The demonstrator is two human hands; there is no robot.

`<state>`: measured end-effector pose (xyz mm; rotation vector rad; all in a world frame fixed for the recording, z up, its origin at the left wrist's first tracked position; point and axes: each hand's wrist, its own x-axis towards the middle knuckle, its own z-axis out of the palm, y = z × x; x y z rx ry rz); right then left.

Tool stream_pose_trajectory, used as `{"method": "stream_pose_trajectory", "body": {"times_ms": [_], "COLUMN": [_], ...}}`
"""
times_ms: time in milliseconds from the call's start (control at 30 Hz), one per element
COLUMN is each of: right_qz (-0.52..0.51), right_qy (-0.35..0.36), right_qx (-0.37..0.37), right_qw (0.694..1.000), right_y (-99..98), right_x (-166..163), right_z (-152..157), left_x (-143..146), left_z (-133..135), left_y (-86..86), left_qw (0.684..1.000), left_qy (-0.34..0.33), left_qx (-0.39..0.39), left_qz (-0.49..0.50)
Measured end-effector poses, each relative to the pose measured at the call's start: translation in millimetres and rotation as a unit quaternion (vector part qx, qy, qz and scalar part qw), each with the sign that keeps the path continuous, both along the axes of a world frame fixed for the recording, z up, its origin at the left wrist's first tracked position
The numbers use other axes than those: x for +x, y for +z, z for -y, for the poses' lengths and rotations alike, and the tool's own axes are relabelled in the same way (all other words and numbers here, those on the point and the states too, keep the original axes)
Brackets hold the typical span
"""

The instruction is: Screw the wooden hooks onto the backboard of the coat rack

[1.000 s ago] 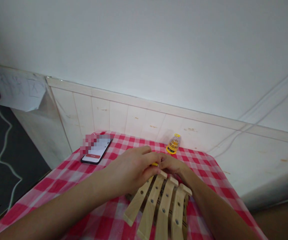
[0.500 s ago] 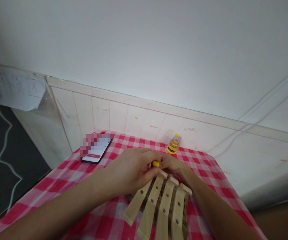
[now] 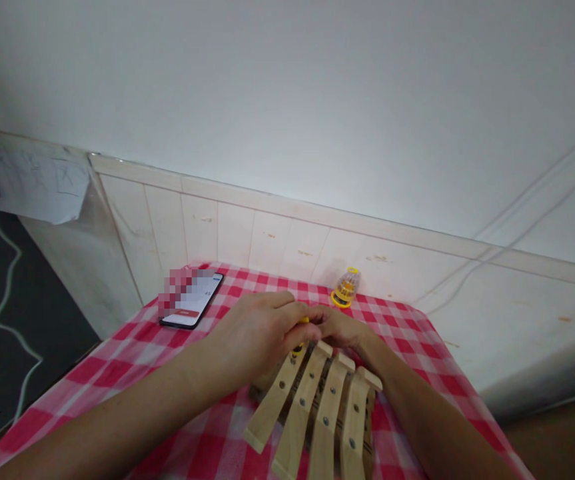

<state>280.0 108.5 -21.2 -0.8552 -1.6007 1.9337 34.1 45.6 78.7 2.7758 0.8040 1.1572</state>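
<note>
My left hand [image 3: 267, 333] is closed, with thumb and fingers pinching a small yellow-and-black screwdriver [image 3: 298, 348]. It is over the far end of the leftmost slat of a wooden piece [image 3: 331, 400], which has several pale slats fixed with screws. The screwdriver's tip is hidden. Just right of it, my right hand [image 3: 342, 327] is curled at the far ends of the slats, its fingertips meeting my left fingers. What it grips there is hidden. Beneath the slats shows a brown, dark-marked base, mostly covered.
A clear cone-shaped bit holder [image 3: 347, 288] with a yellow base stands at the back of the table. A phone [image 3: 192, 303] with a lit screen lies at the back left. The checked tablecloth [image 3: 232, 283] reaches the panelled wall [image 3: 272, 247].
The screwdriver has turned in my left fingers: its yellow end faced me before, and now it shows more upright below the thumb. My right hand and the slats have hardly moved.
</note>
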Motion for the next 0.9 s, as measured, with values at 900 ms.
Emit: {"method": "stream_pose_trajectory", "body": {"times_ms": [900], "right_qz": [-0.018], "right_qy": [0.013], "right_qx": [-0.008], "right_qw": [1.0], "right_y": [5.3], "right_x": [-3], "right_z": [1], "left_x": [-2], "left_z": [4], "left_y": [5.9], "left_qw": [0.995], "left_qy": [-0.051], "left_qx": [-0.081], "left_qz": [-0.016]}}
